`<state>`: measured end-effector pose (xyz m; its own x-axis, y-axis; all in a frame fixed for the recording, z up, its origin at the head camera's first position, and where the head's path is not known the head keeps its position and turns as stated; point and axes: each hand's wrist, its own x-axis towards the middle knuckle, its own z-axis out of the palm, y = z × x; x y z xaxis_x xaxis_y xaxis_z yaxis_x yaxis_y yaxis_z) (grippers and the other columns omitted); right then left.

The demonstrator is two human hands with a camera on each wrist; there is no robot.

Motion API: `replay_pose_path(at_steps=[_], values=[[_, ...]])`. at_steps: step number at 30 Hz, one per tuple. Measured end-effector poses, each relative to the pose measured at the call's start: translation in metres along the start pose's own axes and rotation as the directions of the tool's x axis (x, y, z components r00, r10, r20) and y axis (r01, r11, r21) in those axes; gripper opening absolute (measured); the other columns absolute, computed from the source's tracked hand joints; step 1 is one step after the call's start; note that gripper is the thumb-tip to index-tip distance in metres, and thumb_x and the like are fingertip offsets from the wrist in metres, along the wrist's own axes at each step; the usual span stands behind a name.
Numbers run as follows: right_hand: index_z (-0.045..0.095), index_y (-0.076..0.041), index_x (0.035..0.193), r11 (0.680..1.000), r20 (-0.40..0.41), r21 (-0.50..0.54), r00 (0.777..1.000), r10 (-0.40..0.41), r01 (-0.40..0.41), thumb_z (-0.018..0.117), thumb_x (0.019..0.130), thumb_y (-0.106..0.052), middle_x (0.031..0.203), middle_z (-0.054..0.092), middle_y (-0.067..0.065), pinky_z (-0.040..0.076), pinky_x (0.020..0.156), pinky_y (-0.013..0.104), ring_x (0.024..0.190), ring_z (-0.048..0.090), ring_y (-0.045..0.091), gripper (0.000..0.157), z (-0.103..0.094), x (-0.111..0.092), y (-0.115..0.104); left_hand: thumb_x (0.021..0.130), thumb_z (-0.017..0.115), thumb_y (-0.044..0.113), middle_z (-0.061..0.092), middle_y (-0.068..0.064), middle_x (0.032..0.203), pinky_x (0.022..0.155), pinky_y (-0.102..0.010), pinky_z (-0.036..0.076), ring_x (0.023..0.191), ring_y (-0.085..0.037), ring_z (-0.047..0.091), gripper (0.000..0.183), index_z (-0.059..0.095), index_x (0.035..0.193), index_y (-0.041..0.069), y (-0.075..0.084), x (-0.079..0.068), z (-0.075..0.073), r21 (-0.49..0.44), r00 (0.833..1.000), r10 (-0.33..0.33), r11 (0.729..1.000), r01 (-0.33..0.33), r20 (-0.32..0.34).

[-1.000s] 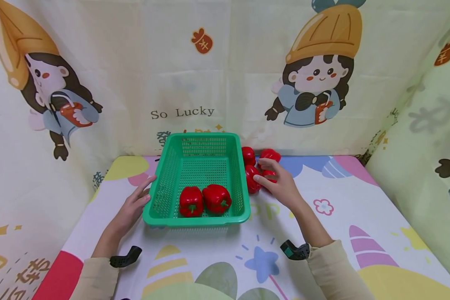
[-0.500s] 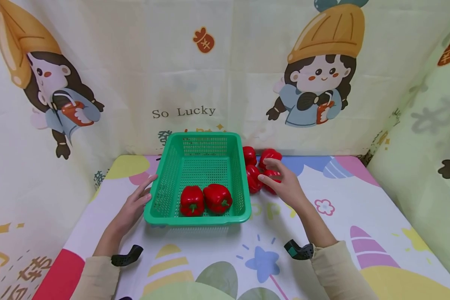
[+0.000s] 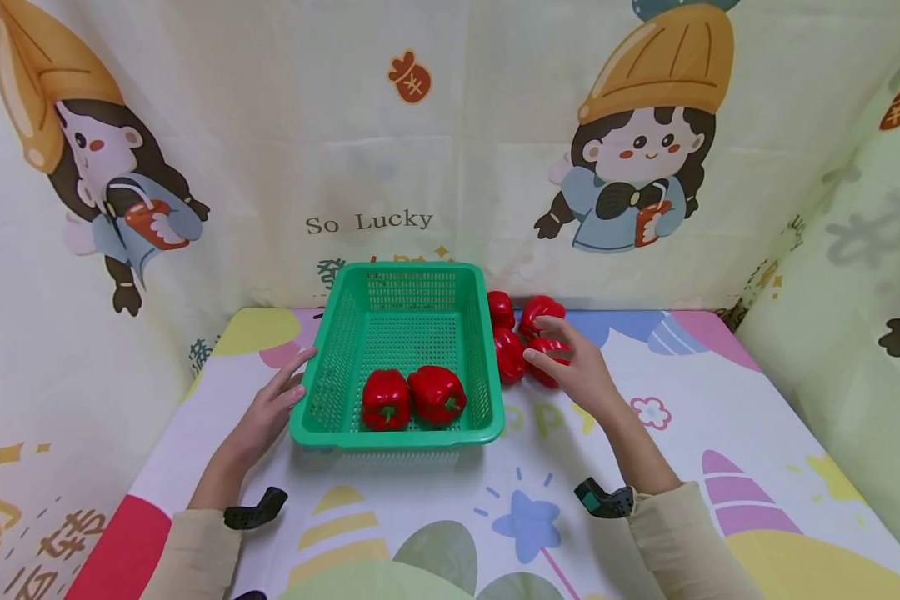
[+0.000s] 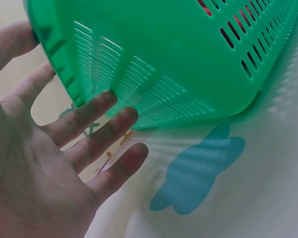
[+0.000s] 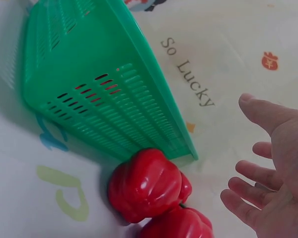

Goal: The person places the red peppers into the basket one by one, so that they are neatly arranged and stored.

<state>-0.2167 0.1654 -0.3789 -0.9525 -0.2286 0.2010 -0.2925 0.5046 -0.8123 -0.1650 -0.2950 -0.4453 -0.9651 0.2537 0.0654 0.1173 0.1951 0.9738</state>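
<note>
A green plastic basket (image 3: 397,439) stands on the table with two red bell peppers (image 3: 386,400) in its near end. My left hand (image 3: 264,417) is at the basket's left side, fingers extended and fingertips right at the rim; the left wrist view shows the spread fingers (image 4: 102,134) beside the slotted wall. To the basket's right lie several more red bell peppers (image 3: 509,355). Over the nearest of these hovers my right hand (image 3: 576,367), thumb and fingers apart with nothing between them. In the right wrist view the hand (image 5: 283,168) stands apart from the peppers (image 5: 146,186).
A printed cloth covers the table (image 3: 420,500). Behind it hangs a patterned curtain (image 3: 487,167), with further cloth on both sides. The loose peppers sit close against the basket's right wall, near the table's back edge. Each wrist wears a black camera (image 3: 604,500).
My right hand has shifted slightly rightward, uncovering a little more of the peppers beside the basket. The left hand keeps its place at the basket's rim, and the peppers in the basket stay put.
</note>
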Motion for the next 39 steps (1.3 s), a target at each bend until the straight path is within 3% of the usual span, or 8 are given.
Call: replay_pose_path(at_steps=[5, 10, 16, 19, 25, 32, 35, 39], values=[[0.045, -0.017, 0.140, 1.000, -0.011, -0.011, 1.000, 0.002, -0.002, 0.069, 0.088, -0.034, 0.138, 0.052, 0.013, 0.054, 0.090, 0.050, 0.128, 0.049, 0.034, 0.060, -0.001, -0.001, 0.002, 0.105, 0.035, 0.030, 0.008, -0.005, 0.164, 0.102, -0.020, 0.034, 0.130, 0.004, 0.034, 0.053, 0.018, 0.155, 0.030, -0.002, 0.001, 0.000, 0.015, 1.000, -0.019, 1.000, 0.019, -0.004], [0.045, -0.020, 0.140, 1.000, -0.027, -0.025, 1.000, 0.007, -0.008, 0.070, 0.087, -0.035, 0.137, 0.053, 0.011, 0.055, 0.089, 0.050, 0.128, 0.049, 0.033, 0.061, -0.002, 0.000, 0.004, 0.105, 0.035, 0.031, 0.009, -0.006, 0.163, 0.104, -0.023, 0.034, 0.130, 0.003, 0.035, 0.053, 0.018, 0.155, 0.030, -0.001, 0.001, -0.001, 0.029, 1.000, -0.021, 0.999, 0.021, -0.008], [0.045, -0.019, 0.140, 1.000, -0.026, -0.023, 1.000, 0.012, -0.012, 0.070, 0.088, -0.034, 0.138, 0.052, 0.015, 0.053, 0.091, 0.051, 0.128, 0.049, 0.036, 0.060, -0.003, -0.001, 0.006, 0.104, 0.034, 0.032, 0.006, -0.005, 0.164, 0.114, -0.059, 0.022, 0.131, 0.002, 0.032, 0.053, 0.018, 0.155, 0.030, 0.000, 0.000, 0.000, 0.021, 1.000, -0.023, 1.000, 0.023, -0.015], [0.045, -0.020, 0.140, 1.000, -0.026, -0.019, 0.999, 0.021, -0.022, 0.069, 0.088, -0.035, 0.138, 0.051, 0.015, 0.053, 0.092, 0.051, 0.128, 0.049, 0.036, 0.060, -0.004, -0.001, 0.006, 0.104, 0.034, 0.031, 0.005, -0.006, 0.164, 0.113, -0.066, 0.017, 0.131, 0.001, 0.032, 0.054, 0.018, 0.155, 0.029, 0.000, 0.001, 0.001, 0.017, 1.000, -0.014, 1.000, 0.014, -0.015], [0.044, -0.018, 0.141, 1.000, -0.027, -0.016, 0.999, 0.026, -0.026, 0.070, 0.087, -0.035, 0.139, 0.051, 0.016, 0.053, 0.091, 0.051, 0.128, 0.049, 0.036, 0.062, -0.005, -0.001, 0.007, 0.105, 0.034, 0.031, 0.009, -0.007, 0.163, 0.114, -0.058, 0.023, 0.131, 0.002, 0.032, 0.053, 0.018, 0.155, 0.028, 0.001, 0.001, 0.001, 0.024, 1.000, -0.011, 1.000, 0.012, -0.014], [0.043, -0.018, 0.142, 0.999, -0.027, -0.022, 0.999, 0.029, -0.030, 0.069, 0.089, -0.035, 0.139, 0.051, 0.015, 0.054, 0.090, 0.051, 0.127, 0.050, 0.036, 0.061, -0.005, -0.001, 0.011, 0.105, 0.034, 0.030, 0.009, -0.007, 0.163, 0.104, -0.022, 0.033, 0.130, 0.003, 0.035, 0.053, 0.018, 0.155, 0.028, 0.000, 0.001, -0.001, 0.025, 1.000, -0.007, 1.000, 0.007, -0.008], [0.043, -0.016, 0.142, 0.999, -0.025, -0.017, 0.999, 0.036, -0.036, 0.069, 0.088, -0.035, 0.140, 0.050, 0.015, 0.054, 0.090, 0.052, 0.127, 0.049, 0.036, 0.063, -0.005, -0.001, 0.012, 0.105, 0.034, 0.030, 0.010, -0.006, 0.163, 0.101, -0.018, 0.033, 0.130, 0.003, 0.035, 0.053, 0.018, 0.155, 0.029, -0.001, 0.001, -0.001, 0.025, 1.000, -0.011, 1.000, 0.012, -0.009], [0.043, -0.017, 0.143, 0.999, -0.026, -0.016, 0.999, 0.046, -0.046, 0.069, 0.088, -0.036, 0.140, 0.050, 0.015, 0.054, 0.089, 0.051, 0.128, 0.049, 0.036, 0.064, -0.006, -0.001, 0.012, 0.105, 0.034, 0.031, 0.010, -0.005, 0.163, 0.103, -0.022, 0.033, 0.130, 0.002, 0.034, 0.053, 0.018, 0.155, 0.030, 0.000, 0.001, 0.000, 0.028, 1.000, -0.016, 0.999, 0.017, -0.011]])
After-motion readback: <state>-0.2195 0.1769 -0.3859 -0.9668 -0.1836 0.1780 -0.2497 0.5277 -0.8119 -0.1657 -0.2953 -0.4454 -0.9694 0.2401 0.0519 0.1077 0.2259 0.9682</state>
